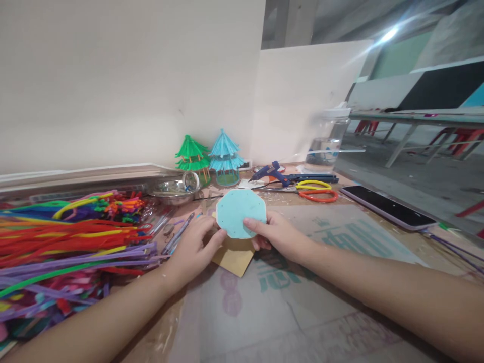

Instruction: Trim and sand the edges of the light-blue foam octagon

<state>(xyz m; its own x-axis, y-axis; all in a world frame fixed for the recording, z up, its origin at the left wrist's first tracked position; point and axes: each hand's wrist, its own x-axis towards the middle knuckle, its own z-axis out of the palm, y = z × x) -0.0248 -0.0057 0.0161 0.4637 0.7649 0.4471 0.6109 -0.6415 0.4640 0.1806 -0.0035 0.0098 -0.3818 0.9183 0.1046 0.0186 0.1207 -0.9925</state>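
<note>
A light-blue octagonal board (236, 209) with small dark dots near its rim is held up facing me, between both hands. My right hand (280, 234) grips its lower right, thumb flat on the front and fingers behind. At the lower left edge, my left hand (198, 244) closes on the board with thumb and fingers; its fingertips are partly hidden. Below the board, a yellow-brown square of card (236, 259) lies on the printed plastic sheet. Behind stand two small tiered-roof pavilion models, a green one (192, 159) and a blue one (225, 159).
Bundles of coloured pipe cleaners (75, 232) cover the left side. A metal bowl (176, 189), a blue glue gun (270, 174), orange-and-yellow-handled scissors (317, 194) and a water bottle (327, 136) stand or lie behind. A phone (389, 206) rests at right, and pens (179, 234) beside my left hand.
</note>
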